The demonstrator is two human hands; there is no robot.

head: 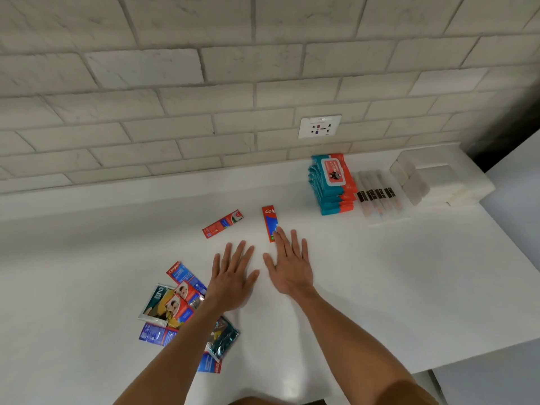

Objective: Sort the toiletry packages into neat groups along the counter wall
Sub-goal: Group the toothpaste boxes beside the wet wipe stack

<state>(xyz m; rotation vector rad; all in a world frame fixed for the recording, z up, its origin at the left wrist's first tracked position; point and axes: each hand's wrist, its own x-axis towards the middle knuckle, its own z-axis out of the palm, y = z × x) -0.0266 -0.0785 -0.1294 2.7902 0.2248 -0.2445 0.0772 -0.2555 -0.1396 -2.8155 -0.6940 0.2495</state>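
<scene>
Head view shows me wipe packs, toothbrush packs and white blocks grouped by the wall. Two toothpaste boxes and a mixed pile lie unsorted on the counter. Left hand and right hand are flat, released.

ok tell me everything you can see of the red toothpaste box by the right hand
The red toothpaste box is a slim carton, cardboard by its look, red with a blue panel, white lettering starting "Col" at the far end and green at the near end. It lies flat on the white counter, long axis pointing roughly at the wall, clear of the second box to its left. The straight fingers of the right hand cover its near end; whether they press it cannot be told.
</scene>
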